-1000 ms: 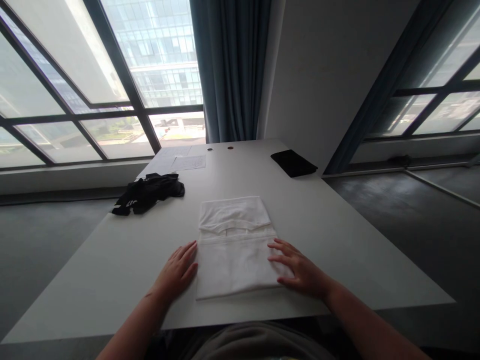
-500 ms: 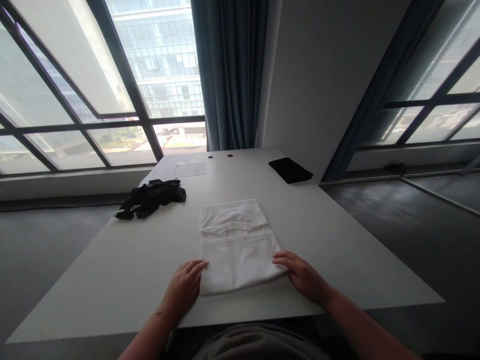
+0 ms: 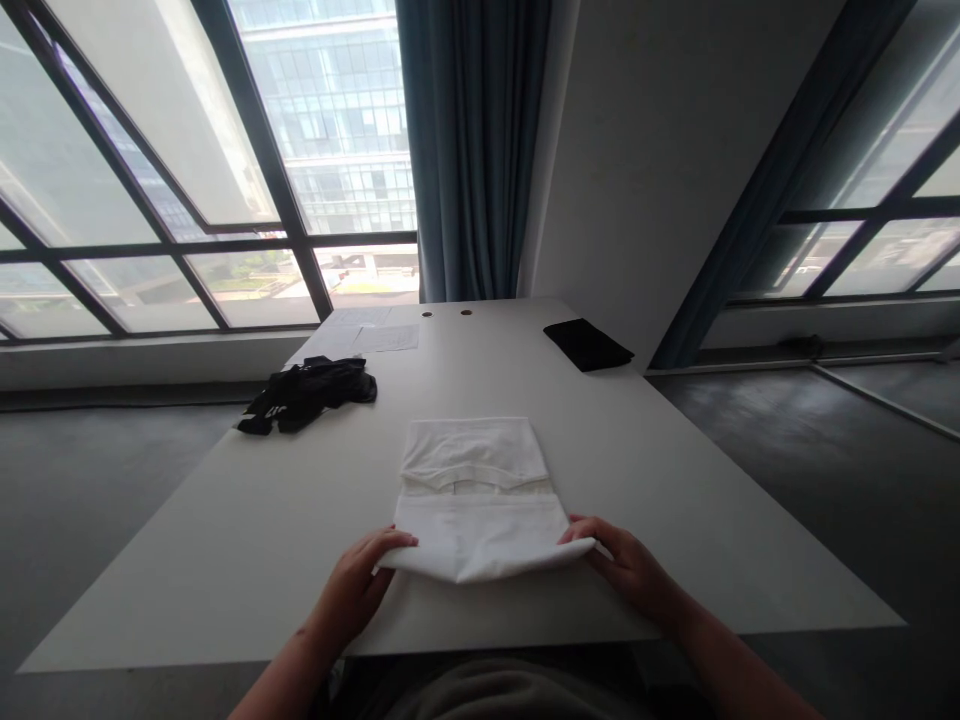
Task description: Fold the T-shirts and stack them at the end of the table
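Observation:
A folded white T-shirt lies in front of me, its curved neckline showing across the middle. My left hand grips the near left corner, fingers on top and the thumb hidden beneath. At the near right corner, my right hand holds the cloth in the same way. Between the hands the near edge is raised off the table and sags at its centre, while the far half rests flat.
The white table narrows toward a window and a blue curtain. A crumpled black garment lies at the left edge, with paper sheets behind it. Folded black cloth sits at the far right edge.
Both hands have closed on the near corners of the white T-shirt and lifted its near edge. The hands are slightly farther apart. The view has shifted a little.

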The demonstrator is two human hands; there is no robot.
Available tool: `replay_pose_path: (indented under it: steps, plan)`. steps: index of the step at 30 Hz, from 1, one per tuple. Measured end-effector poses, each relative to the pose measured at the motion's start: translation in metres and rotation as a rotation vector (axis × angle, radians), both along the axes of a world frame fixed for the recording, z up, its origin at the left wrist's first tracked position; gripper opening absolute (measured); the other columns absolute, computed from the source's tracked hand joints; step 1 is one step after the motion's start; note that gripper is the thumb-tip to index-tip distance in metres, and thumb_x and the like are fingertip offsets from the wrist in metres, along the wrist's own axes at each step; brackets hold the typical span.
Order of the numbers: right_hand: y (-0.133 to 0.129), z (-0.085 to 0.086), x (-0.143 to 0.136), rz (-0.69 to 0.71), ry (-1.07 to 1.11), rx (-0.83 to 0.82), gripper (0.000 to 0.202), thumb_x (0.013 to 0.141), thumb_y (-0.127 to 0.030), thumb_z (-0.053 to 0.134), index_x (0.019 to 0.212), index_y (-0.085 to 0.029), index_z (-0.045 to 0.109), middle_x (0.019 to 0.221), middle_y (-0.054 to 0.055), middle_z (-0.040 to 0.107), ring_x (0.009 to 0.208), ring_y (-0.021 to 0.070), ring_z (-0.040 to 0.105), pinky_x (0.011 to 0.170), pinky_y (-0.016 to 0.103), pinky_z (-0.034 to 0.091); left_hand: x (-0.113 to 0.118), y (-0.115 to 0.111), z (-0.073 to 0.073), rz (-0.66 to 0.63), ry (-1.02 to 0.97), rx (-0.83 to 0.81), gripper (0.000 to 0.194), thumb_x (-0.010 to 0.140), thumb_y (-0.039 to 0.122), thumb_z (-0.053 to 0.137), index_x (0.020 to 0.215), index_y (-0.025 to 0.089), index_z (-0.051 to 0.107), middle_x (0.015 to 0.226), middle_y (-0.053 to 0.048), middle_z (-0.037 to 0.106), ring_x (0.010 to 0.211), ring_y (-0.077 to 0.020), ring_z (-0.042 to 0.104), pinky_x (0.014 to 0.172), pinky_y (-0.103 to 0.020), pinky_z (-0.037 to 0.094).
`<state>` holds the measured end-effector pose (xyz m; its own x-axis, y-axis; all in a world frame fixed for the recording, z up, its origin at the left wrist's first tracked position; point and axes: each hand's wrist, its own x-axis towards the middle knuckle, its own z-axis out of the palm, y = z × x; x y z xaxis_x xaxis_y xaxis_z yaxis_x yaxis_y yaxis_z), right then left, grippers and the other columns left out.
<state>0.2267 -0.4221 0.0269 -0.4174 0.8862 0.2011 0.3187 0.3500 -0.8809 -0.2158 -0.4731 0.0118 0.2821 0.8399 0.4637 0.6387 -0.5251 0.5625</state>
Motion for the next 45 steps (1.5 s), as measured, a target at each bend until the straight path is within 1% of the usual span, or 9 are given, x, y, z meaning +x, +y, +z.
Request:
replay_pose_path:
  steps: [2,5,9,15,19,26,33,39,45]
  plan:
    - [-0.005,0.002,-0.011,-0.127,0.073,0.016,0.033,0.099,-0.053,0.056,0.098,-0.023,0.069,0.101,0.007,0.074,0.106,0.0265,0.068,0.094,0.038,0.053,0.006,-0.001,0.007,0.105,-0.127,-0.011,0.025,0.099,0.025,0.051,0.115,0.027,0.071,0.111,-0.005,0.078,0.109,-0.0204,0.073,0.099,-0.033,0.057]
    - [-0.003,0.001,-0.037,-0.479,0.16,0.123,0.038,0.101,-0.059,0.049,0.096,-0.023,0.061,0.087,0.003,0.067,0.081,0.0206,0.063,0.077,0.032,0.052,0.022,0.01,0.015,0.282,-0.292,0.02,0.025,0.101,0.037,0.051,0.11,0.023,0.069,0.106,-0.006,0.077,0.102,-0.0211,0.073,0.093,-0.033,0.058]
    - [0.036,0.001,-0.069,-0.763,0.115,0.2,0.04,0.103,-0.061,0.04,0.093,-0.025,0.052,0.079,0.001,0.061,0.072,0.0204,0.057,0.069,0.031,0.047,0.037,0.051,0.019,0.4,-0.274,-0.003,0.034,0.102,0.046,0.044,0.112,0.022,0.066,0.098,-0.004,0.076,0.091,-0.0202,0.071,0.081,-0.031,0.056]
    - [0.131,-0.003,-0.081,-0.715,-0.272,0.236,0.024,0.104,-0.04,0.042,0.101,-0.023,0.058,0.083,0.008,0.07,0.072,0.0219,0.063,0.063,0.029,0.037,0.035,0.134,0.021,0.578,0.014,-0.204,0.034,0.105,0.044,0.037,0.105,0.024,0.064,0.082,-0.005,0.073,0.08,-0.0226,0.07,0.068,-0.028,0.044]
    - [0.161,-0.021,-0.084,-0.701,-0.585,0.169,0.017,0.103,-0.033,0.049,0.105,-0.02,0.061,0.08,0.009,0.07,0.071,0.022,0.063,0.063,0.029,0.034,0.035,0.166,0.013,0.643,0.232,-0.321,0.036,0.105,0.044,0.039,0.093,0.023,0.065,0.085,-0.01,0.075,0.084,-0.0264,0.071,0.07,-0.031,0.043]
    - [0.172,-0.045,-0.076,-0.682,-0.615,0.373,0.01,0.097,-0.015,0.051,0.099,-0.02,0.059,0.103,0.01,0.063,0.091,0.0223,0.058,0.078,0.03,0.041,0.029,0.182,-0.011,0.662,0.335,-0.216,0.029,0.103,0.038,0.045,0.109,0.02,0.066,0.114,-0.014,0.069,0.106,-0.0274,0.066,0.091,-0.036,0.048]
    - [0.17,-0.034,-0.086,-0.596,-0.697,0.465,0.021,0.093,-0.013,0.056,0.109,-0.02,0.067,0.112,0.014,0.062,0.104,0.0279,0.054,0.09,0.036,0.043,0.045,0.184,-0.001,0.498,0.378,-0.01,0.033,0.1,0.026,0.048,0.129,0.02,0.064,0.133,-0.013,0.065,0.124,-0.0301,0.056,0.107,-0.043,0.042]
    - [0.185,-0.038,-0.075,-0.493,-0.612,0.379,0.02,0.093,-0.02,0.059,0.108,-0.018,0.072,0.107,0.013,0.068,0.102,0.025,0.06,0.095,0.035,0.046,0.037,0.202,0.007,0.255,0.328,-0.209,0.027,0.095,0.029,0.058,0.119,0.023,0.07,0.125,-0.01,0.071,0.12,-0.0259,0.062,0.107,-0.038,0.042]
    - [0.203,-0.046,-0.048,-0.434,-0.345,0.342,0.011,0.089,-0.026,0.06,0.094,-0.019,0.067,0.101,0.009,0.071,0.095,0.0213,0.065,0.089,0.033,0.05,0.004,0.211,0.001,0.279,0.261,-0.265,0.024,0.097,0.031,0.053,0.113,0.022,0.069,0.113,-0.007,0.075,0.105,-0.022,0.068,0.096,-0.033,0.049]
